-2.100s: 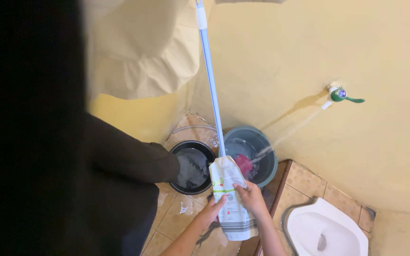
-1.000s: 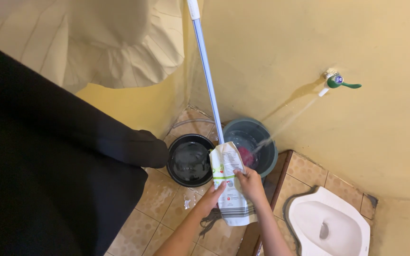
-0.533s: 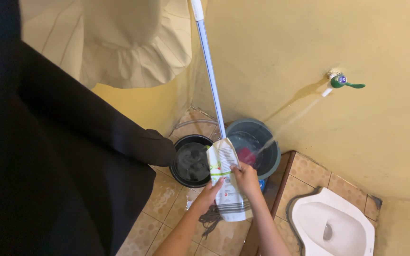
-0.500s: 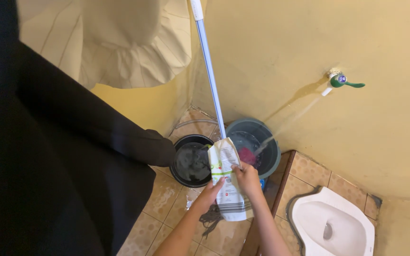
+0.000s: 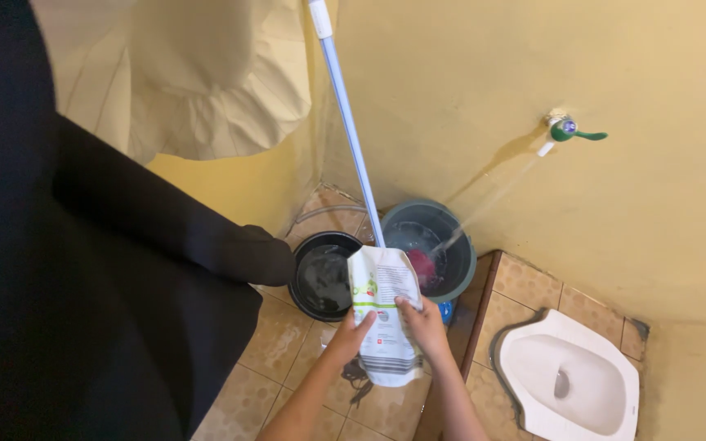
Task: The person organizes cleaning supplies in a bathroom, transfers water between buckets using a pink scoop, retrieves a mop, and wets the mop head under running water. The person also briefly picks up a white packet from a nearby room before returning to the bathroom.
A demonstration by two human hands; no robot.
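A white refill pouch (image 5: 381, 310) with green print is held upright in both hands above the tiled floor. My left hand (image 5: 346, 335) grips its left side near the middle. My right hand (image 5: 421, 320) grips its right edge a little higher. Just beyond the pouch stand a black bucket (image 5: 309, 288) with water and a grey-green bucket (image 5: 453, 238) holding water and something red. A green tap (image 5: 566, 131) on the yellow wall sends a stream of water into the grey-green bucket. A blue mop handle (image 5: 349, 139) leans in the corner behind the pouch.
A white squat toilet (image 5: 569, 382) is set in a raised tiled step at lower right. Dark cloth (image 5: 83, 286) fills the left side, and cream ruffled cloth (image 5: 214, 82) hangs above. A dark tangle (image 5: 359, 384) lies on the floor tiles below the pouch.
The view has shifted slightly. The pouch's top has opened out wider and sits a little lower; both hands keep hold of it. Water keeps running from the tap.
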